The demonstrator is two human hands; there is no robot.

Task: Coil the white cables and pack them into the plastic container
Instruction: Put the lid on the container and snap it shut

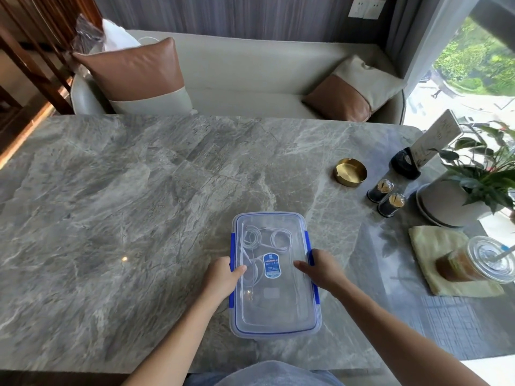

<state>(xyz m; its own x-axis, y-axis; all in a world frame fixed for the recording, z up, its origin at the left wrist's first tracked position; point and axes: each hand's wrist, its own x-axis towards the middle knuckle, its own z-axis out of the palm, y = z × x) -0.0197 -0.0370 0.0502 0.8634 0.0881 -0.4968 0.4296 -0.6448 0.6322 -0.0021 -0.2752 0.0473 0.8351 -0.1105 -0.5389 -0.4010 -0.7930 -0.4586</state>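
A clear plastic container (274, 310) with blue side clips and a blue-rimmed lid stands on the grey marble table (125, 218), near the front edge. Its lid is on, with a blue label in the middle. Through the lid I see white cables (264, 239) coiled in loops at the far end. My left hand (223, 277) grips the container's left side, thumb on the lid. On the right side my right hand (320, 270) holds it the same way, thumb lying across the lid.
At the right of the table stand a brass ashtray (350, 172), two dark toothpick jars (386, 197), a potted plant (473, 185), a card holder (407, 162) and an iced drink (473, 261) on a yellow cloth (434, 263). A sofa with cushions lies beyond the table.
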